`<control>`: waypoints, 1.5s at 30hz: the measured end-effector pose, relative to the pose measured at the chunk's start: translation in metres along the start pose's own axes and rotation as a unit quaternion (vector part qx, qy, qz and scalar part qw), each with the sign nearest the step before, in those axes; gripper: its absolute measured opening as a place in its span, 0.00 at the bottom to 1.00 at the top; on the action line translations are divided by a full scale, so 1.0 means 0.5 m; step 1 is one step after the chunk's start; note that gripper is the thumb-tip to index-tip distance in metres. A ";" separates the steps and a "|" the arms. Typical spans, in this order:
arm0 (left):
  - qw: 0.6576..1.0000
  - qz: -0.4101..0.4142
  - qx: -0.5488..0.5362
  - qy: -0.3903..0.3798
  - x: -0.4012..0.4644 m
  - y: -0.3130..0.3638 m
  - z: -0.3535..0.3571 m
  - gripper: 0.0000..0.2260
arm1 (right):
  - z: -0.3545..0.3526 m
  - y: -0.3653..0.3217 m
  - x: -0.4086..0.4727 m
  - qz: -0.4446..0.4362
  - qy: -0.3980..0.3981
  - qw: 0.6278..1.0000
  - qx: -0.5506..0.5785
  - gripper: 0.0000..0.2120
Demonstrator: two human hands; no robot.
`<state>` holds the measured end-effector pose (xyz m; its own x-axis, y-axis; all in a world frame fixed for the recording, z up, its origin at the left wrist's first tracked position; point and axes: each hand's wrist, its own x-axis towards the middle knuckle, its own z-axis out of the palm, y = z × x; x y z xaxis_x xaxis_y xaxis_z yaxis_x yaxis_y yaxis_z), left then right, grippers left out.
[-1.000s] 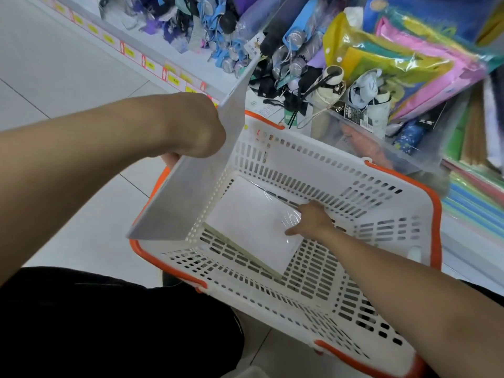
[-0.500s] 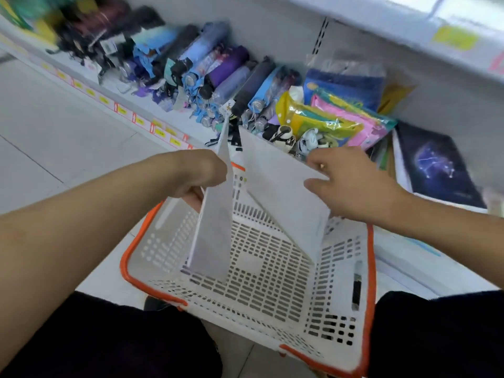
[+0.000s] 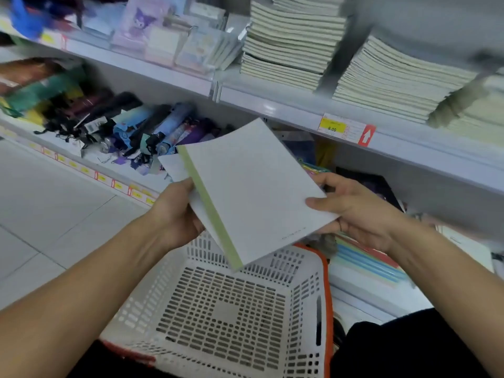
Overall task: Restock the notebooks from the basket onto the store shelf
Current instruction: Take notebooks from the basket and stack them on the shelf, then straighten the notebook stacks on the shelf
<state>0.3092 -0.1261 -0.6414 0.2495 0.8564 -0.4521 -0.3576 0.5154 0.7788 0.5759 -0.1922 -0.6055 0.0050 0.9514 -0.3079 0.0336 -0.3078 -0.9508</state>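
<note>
Two white notebooks [image 3: 251, 184] with pale green spines lie stacked together in the air above the basket, the lower one peeking out at the left. My left hand [image 3: 177, 211] grips their spine side from below. My right hand [image 3: 351, 211] holds the opposite corner, thumb on the top cover. The white basket [image 3: 226, 309] with an orange rim sits below with nothing in it. Stacks of matching notebooks [image 3: 289, 47] stand on the store shelf [image 3: 300, 110] above, with a second stack [image 3: 395, 83] to the right.
Folded umbrellas [image 3: 131, 126] crowd the lower shelf on the left. A yellow price tag [image 3: 332, 128] and a red arrow tag [image 3: 366, 136] hang on the shelf edge. Character stationery [image 3: 152, 25] fills the upper left shelf. Coloured folders [image 3: 365, 257] lie right of the basket.
Both hands lifted the two notebooks out of the basket and brought them together into one stack. The view swung up to the shelf with the notebook stacks.
</note>
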 end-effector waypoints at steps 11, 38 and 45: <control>0.982 0.125 0.116 -0.082 -0.122 0.041 0.140 0.21 | -0.051 -0.055 -0.089 -0.075 -0.014 0.996 0.045 0.17; 0.761 0.354 0.540 -0.066 0.237 0.245 0.686 0.32 | -0.462 -0.386 0.153 -0.104 0.303 0.939 -0.124 0.34; 0.821 0.405 0.399 -0.050 0.288 0.180 0.678 0.33 | -0.490 -0.346 0.165 -0.074 0.181 0.975 0.108 0.32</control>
<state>0.6178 0.0326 -0.4889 0.3079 0.8800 0.3617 0.2497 -0.4415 0.8618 0.8156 -0.0593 -0.4583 0.3700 0.9131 -0.1711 -0.1503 -0.1230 -0.9810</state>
